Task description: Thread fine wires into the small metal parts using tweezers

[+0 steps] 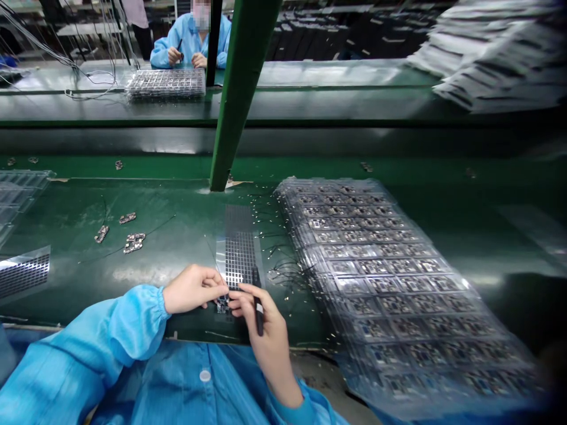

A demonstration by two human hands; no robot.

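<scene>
A small circuit board (222,304) is between my two hands near the table's front edge. My left hand (195,289) is closed, with thumb and forefinger pinched at the board's upper edge. A thin dark wire (213,252) rises from beside these fingertips. My right hand (266,321) holds a slim black pen-like tool (259,316) with a pale band, its upper end pointing away from me. The right fingertips touch or nearly touch the board; the exact contact is hidden. Just beyond lies a clear sheet with a grid of dark square stickers (239,251).
Stacked clear trays of circuit boards (376,265) stand at the right, wires sticking out on their left. Several loose boards (133,242) lie at the left, near another sticker sheet (24,271). A green post (239,88) rises ahead. Across the bench sits a co-worker (190,44).
</scene>
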